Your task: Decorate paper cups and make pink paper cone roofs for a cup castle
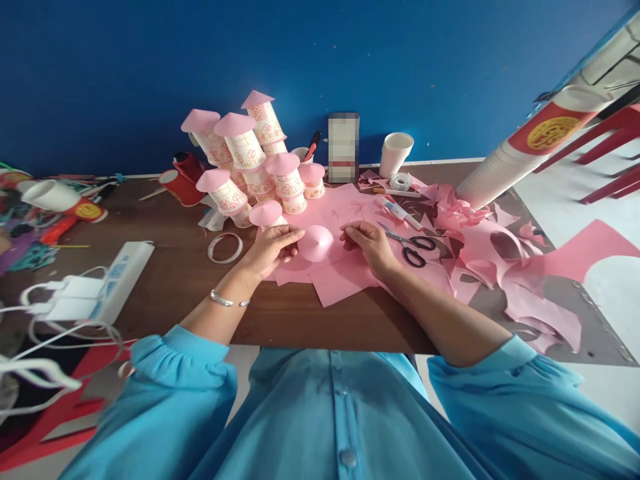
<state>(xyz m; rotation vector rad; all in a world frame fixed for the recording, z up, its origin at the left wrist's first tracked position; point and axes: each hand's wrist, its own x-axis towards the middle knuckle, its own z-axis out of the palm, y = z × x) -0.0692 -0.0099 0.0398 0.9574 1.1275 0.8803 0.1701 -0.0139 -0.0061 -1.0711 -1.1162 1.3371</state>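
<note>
A small pink paper cone (pixel 316 244) is in front of me, its tip facing up toward me. My left hand (pixel 274 251) pinches the cone's left edge between thumb and fingers. To the right of the cone, a short gap away, my right hand (pixel 369 245) is closed with its fingertips together; whatever may be in them is too small to make out. Pink paper sheets (pixel 345 275) lie beneath both hands. Black-handled scissors (pixel 414 252) rest just right of my right hand. Behind the cone stand decorated paper-cup towers (pixel 246 155) with pink cone roofs.
A tape roll (pixel 225 248) lies left of my left hand. Glue tubes (pixel 400 212), a white cup (pixel 396 155) and a phone (pixel 343 148) are at the back. Pink scraps (pixel 520 280) and a long cup stack (pixel 530 150) fill the right; a power strip (pixel 125 280) is left.
</note>
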